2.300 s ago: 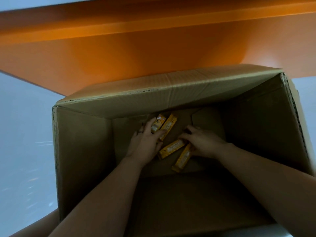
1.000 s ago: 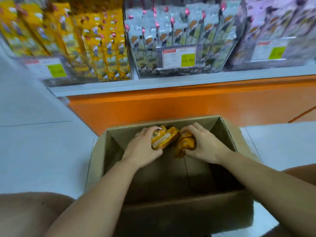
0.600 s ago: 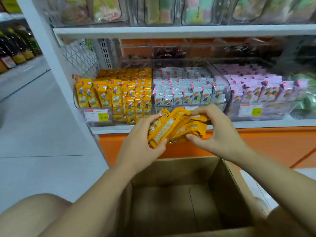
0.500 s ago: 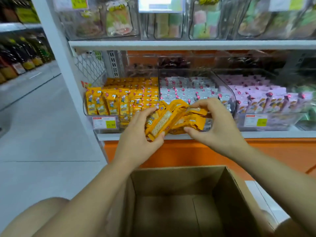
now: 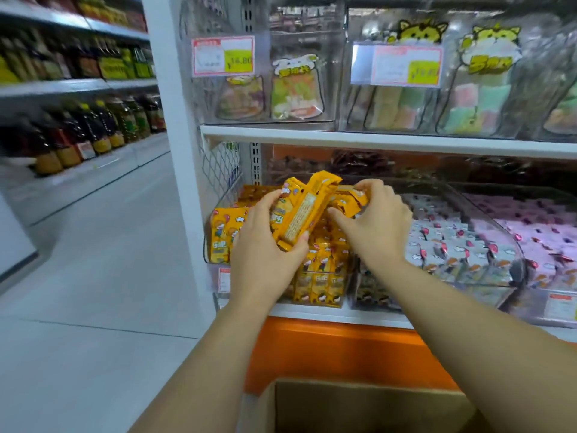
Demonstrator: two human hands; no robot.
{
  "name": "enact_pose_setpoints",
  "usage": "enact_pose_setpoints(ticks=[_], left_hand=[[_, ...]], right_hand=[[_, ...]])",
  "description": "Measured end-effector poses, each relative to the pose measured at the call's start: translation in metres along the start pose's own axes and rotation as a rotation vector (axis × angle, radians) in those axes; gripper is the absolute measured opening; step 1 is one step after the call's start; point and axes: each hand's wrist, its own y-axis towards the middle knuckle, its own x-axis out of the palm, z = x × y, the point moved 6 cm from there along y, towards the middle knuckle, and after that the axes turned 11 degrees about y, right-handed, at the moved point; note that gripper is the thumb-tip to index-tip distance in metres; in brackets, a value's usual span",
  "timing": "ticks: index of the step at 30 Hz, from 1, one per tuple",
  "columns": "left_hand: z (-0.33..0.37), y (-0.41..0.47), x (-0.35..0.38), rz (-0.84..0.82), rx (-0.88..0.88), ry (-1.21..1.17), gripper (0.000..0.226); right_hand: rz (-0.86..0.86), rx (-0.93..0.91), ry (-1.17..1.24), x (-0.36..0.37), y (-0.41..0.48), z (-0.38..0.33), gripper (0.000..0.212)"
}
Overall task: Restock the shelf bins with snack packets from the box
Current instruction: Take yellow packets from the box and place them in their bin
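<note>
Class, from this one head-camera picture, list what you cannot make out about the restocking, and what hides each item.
Head view, the number of yellow packets held: they overlap, and the left hand and right hand cover them.
Head view, the inside of the box: cut off by the bottom edge.
Head view, the print on the upper price tag: blurred.
Head view, the lower bin label: mostly behind the left wrist.

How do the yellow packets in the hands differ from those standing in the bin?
The held packets lie tilted, gripped by the left hand and right hand; the binned packets stand upright in rows. The held packets show a pale printed back; the binned packets show cartoon fronts. Both are yellow.
</note>
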Motion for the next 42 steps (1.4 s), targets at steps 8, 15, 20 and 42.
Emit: enact_pose_setpoints(ticks=[8,15,20,42], left_hand=[[-0.008,0.002,0.0,0.028,0.0,0.008,0.071],[0.009,-0.002,0.004,-0.009,0.079,-0.022,0.072],[0.029,-0.006,0.009,-0.085,0.151,-0.092,0.068],[0.005,0.003,0.017,-0.233,-0.068,-0.312,0.042]], right_hand=[[-0.448,-0.119,-0.366,0.042,0.005,0.014,0.068],[-0.609,0.038,0.845,-0.016,-0.009,-0.026,0.059],[-0.596,0.103,0.929,-0.026,-0.009,-0.021,0.04],[-0.406,0.502,0.929,-0.032,-0.016,0.013,0.034]])
